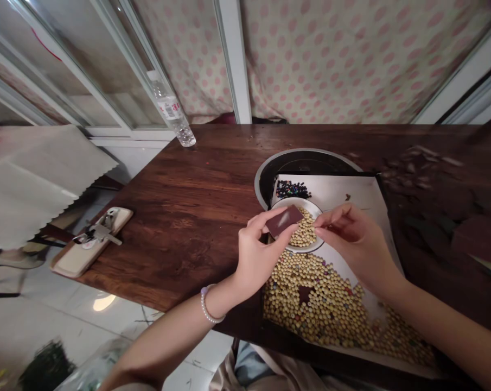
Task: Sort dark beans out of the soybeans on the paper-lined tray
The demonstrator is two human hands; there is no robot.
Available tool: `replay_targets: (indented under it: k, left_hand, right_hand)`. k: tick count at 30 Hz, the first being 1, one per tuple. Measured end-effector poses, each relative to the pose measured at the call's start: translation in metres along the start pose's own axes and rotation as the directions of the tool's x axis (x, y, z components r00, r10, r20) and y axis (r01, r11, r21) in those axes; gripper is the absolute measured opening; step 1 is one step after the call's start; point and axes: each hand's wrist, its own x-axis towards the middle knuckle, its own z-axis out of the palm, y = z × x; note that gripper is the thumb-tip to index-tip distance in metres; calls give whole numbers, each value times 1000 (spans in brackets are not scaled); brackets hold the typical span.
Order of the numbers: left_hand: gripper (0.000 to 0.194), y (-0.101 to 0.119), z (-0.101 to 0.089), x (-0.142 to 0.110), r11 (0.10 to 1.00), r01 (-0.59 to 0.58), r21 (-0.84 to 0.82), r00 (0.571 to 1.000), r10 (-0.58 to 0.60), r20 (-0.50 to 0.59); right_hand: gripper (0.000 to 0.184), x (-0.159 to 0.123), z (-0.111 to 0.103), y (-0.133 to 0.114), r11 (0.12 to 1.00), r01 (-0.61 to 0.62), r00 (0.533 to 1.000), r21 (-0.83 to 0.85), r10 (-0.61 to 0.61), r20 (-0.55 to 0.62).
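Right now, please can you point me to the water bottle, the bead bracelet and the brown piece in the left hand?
Water bottle (171, 109): head view, on its label.
Bead bracelet (203, 305): head view, on its beads.
Brown piece (285, 220): head view, on its flat face.

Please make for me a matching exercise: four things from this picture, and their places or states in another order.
1. Bottle
2. Bracelet
3. Left hand
4. Dark beads

A. holding a brown piece
B. on the tray, beyond the bowl
C. at the table's far edge
D. around a wrist

Pairs: 1-C, 2-D, 3-A, 4-B
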Motion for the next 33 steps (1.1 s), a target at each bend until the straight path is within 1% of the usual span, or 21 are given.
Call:
replay_targets:
  k: [2, 4, 7, 10, 12, 13, 14, 15, 16, 17, 19, 20, 21, 23, 25, 28, 30, 31, 32, 33]
  left_hand:
    - [31, 1, -1, 2, 994, 48, -102, 999, -48, -7]
    - [30, 1, -1, 5, 979, 79, -188, 996, -84, -17]
    - [29, 2, -1, 9, 963, 96, -251, 993, -110, -40]
    - [28, 0, 0, 12, 952, 114, -285, 989, -136, -60]
    - [29, -1, 0, 14, 946, 118, -303, 987, -145, -67]
    - [29, -2, 0, 14, 944, 120, -308, 986, -148, -71]
    - [30, -3, 0, 14, 943, 122, -310, 986, -152, -75]
    - [30, -4, 0, 15, 942, 127, -310, 984, -159, -78]
    - [31, -4, 0, 15, 942, 135, -309, 983, -166, -77]
    - [31, -4, 0, 15, 941, 143, -306, 982, -173, -75]
    - [31, -4, 0, 16, 942, 151, -299, 982, -178, -66]
    - [30, -4, 0, 16, 944, 147, -295, 983, -173, -64]
    - [30, -4, 1, 16, 947, 138, -290, 985, -163, -64]
    - [31, -3, 1, 16, 957, 101, -273, 990, -123, -64]
    - [31, -2, 1, 14, 970, 38, -241, 996, -56, -69]
    - [33, -2, 0, 7, 985, -109, -133, 993, 101, -64]
    - [36, -2, -1, 2, 970, -242, -30, 970, 242, -9]
    - [37, -1, -1, 0, 955, -295, 16, 955, 294, 30]
    - [37, 1, -1, -1, 942, -334, 32, 942, 332, 55]
    - [37, 4, 0, -1, 939, -344, 20, 937, 341, 80]
  right_hand:
    - [18, -1, 2, 1, 998, 15, 999, -65, -17, -28]
    - [16, -1, 2, 1, 995, 33, 998, -92, -38, -52]
    - [16, 0, -1, -2, 993, 72, 996, -91, -77, -49]
    - [17, 2, -7, -16, 989, 119, 993, -94, -119, 0]
    - [16, 3, -13, -30, 978, 145, 988, -147, -137, 66]
    - [14, 2, -17, -36, 969, 147, 985, -200, -125, 117]
    - [12, 1, -20, -41, 952, 132, 981, -275, -86, 176]
    - [11, 0, -24, -45, 924, 101, 973, -368, -14, 231]
    - [9, -3, -28, -46, 880, 62, 957, -472, 82, 279]
    - [9, -6, -32, -44, 817, 20, 930, -576, 197, 311]
    - [8, -14, -39, -35, 683, -19, 853, -730, 391, 345]
    - [7, -18, -42, -29, 644, -12, 827, -765, 436, 354]
    - [8, -22, -44, -23, 637, 8, 812, -771, 445, 377]
    - [11, -29, -45, -13, 656, 21, 802, -755, 440, 404]
    - [9, -33, -44, -8, 695, 8, 791, -719, 436, 430]
    - [7, -34, -41, -8, 766, -20, 781, -643, 414, 468]
    - [8, -32, -41, -11, 807, -34, 780, -590, 390, 489]
    - [9, -31, -42, -12, 824, -40, 775, -566, 383, 503]
    - [9, -30, -43, -14, 836, -47, 770, -547, 379, 513]
    - [9, -30, -44, -15, 843, -52, 770, -535, 375, 516]
